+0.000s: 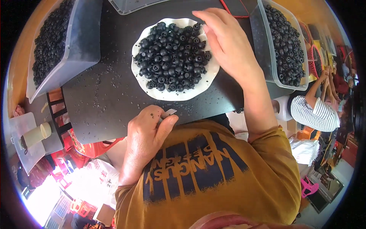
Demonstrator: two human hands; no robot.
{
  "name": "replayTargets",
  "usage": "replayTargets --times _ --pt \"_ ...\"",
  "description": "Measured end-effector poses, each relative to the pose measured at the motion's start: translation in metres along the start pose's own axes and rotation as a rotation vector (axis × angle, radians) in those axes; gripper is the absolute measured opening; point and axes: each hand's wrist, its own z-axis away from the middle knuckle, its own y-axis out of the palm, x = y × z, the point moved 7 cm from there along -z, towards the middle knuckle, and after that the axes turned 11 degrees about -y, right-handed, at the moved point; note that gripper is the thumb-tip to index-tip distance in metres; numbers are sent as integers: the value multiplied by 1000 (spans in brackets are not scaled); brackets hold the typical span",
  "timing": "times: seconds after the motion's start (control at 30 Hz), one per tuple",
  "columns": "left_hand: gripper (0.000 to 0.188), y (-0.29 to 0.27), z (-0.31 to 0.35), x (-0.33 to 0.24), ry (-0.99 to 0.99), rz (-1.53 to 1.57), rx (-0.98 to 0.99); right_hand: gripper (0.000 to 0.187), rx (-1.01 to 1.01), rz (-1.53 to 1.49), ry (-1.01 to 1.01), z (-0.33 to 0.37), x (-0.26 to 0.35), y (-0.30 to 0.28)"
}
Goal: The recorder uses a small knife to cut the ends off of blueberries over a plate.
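The room around is bright and crowded, and at the right side a person in a striped shirt (315, 113) sits well apart from the dark worktop (97, 101). This worktop spreads before the wearer, and its near edge runs close to the wearer's brown shirt (213, 171). At its left edge, toward the far corner, stands a big translucent bin (84, 36), and at its right edge stands another clear bin (263, 45); both are filled with small black pieces. Below the left edge, a red stool (89, 147) is partly seen. In the middle of the worktop, nearer to the far edge, lies a white plate (179, 94) with wavy rim, and on it is a heap of round black parts (171, 57). The right hand (230, 44) is over the right rim of the plate, just beside the heap, with its thumb and forefinger a little apart; I cannot tell if it holds a part. The left hand (146, 124) is at the near edge, below the plate, closed around a small knife (171, 112) whose blade points out. Black crumbs (98, 82) are scattered mostly left of the plate.
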Motion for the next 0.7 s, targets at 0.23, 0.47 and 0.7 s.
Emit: replayTargets --times 0.23,0.47,0.7 --pt "26 4 -3 2 -10 1 36 25 212 -177 103 9 -21 35" --pt "25 4 -7 3 -29 3 39 18 164 -161 245 13 -36 31" --pt "24 -9 -7 1 -47 18 -31 18 -53 -428 416 16 -27 13"
